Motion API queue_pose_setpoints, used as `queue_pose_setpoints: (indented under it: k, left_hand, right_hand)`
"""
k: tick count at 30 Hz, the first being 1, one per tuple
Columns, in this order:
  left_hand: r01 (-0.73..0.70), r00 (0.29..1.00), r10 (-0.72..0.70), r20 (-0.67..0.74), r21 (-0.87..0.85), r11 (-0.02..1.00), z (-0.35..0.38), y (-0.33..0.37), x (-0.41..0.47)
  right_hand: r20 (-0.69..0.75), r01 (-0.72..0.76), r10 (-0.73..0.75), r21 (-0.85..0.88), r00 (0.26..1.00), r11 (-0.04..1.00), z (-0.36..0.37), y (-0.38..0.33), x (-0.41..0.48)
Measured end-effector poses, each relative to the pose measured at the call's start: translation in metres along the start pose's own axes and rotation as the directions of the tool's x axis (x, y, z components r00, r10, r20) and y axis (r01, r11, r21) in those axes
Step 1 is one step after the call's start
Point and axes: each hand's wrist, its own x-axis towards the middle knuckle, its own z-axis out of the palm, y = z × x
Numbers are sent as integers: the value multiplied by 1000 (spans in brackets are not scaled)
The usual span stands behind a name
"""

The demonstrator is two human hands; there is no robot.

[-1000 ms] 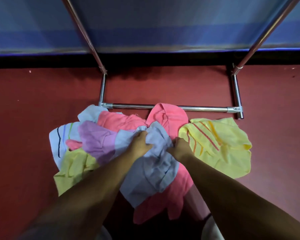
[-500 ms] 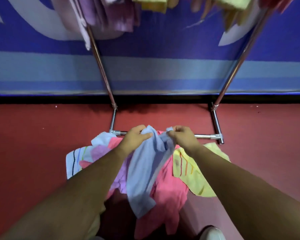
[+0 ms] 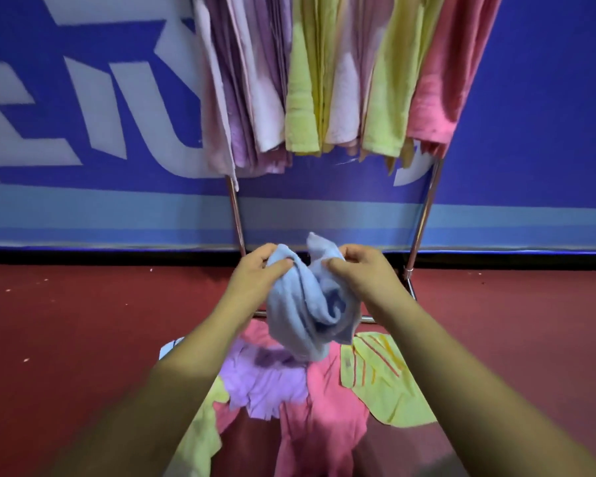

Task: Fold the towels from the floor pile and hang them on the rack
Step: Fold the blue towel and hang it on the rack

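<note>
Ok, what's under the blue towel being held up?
The pink towel, purple towel and striped yellow towel lie beneath the blue towel. It covers most of the rack's bottom bar.

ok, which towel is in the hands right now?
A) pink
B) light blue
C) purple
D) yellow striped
B: the left hand and right hand both grip the bunched light blue towel, held up above the floor pile.
</note>
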Motion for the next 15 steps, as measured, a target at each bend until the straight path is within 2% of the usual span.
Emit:
queue_pose_setpoints:
  k: [2,5,8,12,15]
  left_hand:
    - [17,999,-18,31,29,999,-4,-1,-15]
    - [59,994,-65,85,67,996,-10,-9,-27]
    - [137,970,-127,209,-32,990,-9,-13,-29]
    - [39,930,-45,365,25,999,-9,-18,-31]
    - [-43,927,-25,374,172,984,-12,-11,-34]
  right_hand:
    - [13,-9,8,94,1000,996,2,3,-16]
    - [72,6,-16,132,997,991,1,-1,-25]
    - [166,36,-60,145,984,989,0,-8,-31]
    - [293,13,-81,225,953,974,8,-16,-39]
    - [319,-18,-84,304,944,952,8,-23,-39]
